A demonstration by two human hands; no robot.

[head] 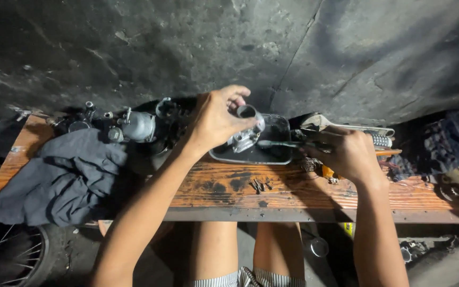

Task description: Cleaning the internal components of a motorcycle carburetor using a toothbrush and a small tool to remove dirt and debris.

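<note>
My left hand (pixel 216 119) grips a small metal carburetor body (pixel 246 130) and holds it over a dark rectangular tray (pixel 277 154) on a worn wooden bench (pixel 293 194). In my right hand (pixel 346 154), a thin dark tool (pixel 277 143) points left with its tip at the carburetor. Several small screws (pixel 258 185) lie loose on the bench just in front of the tray.
A dark cloth (pixel 70 178) is bunched on the bench's left part, with other carburetor parts (pixel 134 125) behind it. An adjustable wrench (pixel 341 127) lies behind my right hand. A spoked wheel (pixel 11 255) shows at lower left. My knees are under the bench.
</note>
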